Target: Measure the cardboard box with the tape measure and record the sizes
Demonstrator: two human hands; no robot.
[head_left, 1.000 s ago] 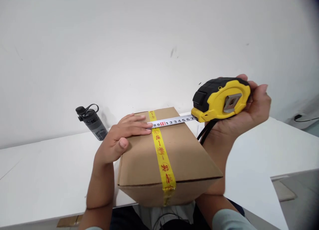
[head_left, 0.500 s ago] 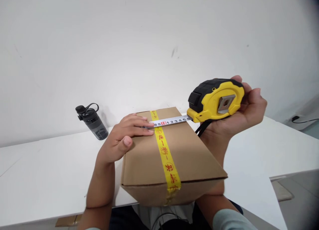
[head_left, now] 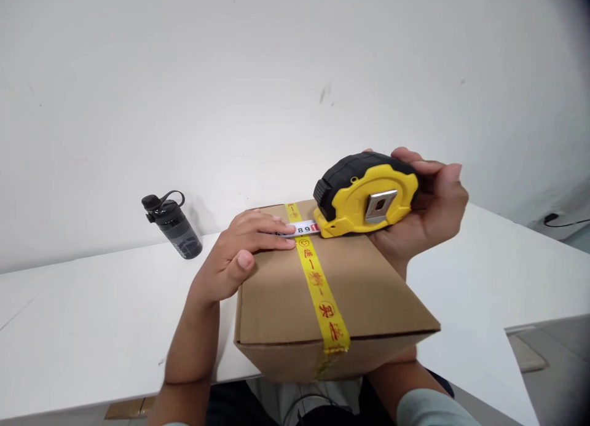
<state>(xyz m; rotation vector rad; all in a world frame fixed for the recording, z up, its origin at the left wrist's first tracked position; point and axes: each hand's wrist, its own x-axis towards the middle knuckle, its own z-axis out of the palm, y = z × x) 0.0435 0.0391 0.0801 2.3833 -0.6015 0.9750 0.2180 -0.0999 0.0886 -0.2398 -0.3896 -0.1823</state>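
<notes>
A brown cardboard box [head_left: 369,291] sits at the front edge of the table, a strip of yellow tape with red print [head_left: 318,284] running along its top. My left hand [head_left: 244,248] lies on the box's left side, fingers stretched over the measuring blade [head_left: 302,229] and pressing it to the top. The blade's end is hidden under those fingers. My right hand [head_left: 428,205] is wrapped round a yellow and black tape measure [head_left: 369,195] above the box's right part. Only a short length of blade shows between the fingers and the case mouth.
A dark drink bottle [head_left: 175,226] with a loop on its lid stands on the white table [head_left: 92,315], left of the box, near the wall. At the far right, a black cable with a plug [head_left: 550,219] lies by the wall.
My right hand has brought the tape measure left toward my left hand, and the visible blade is much shorter. The box appears slightly further right in view; my left hand stays on it.
</notes>
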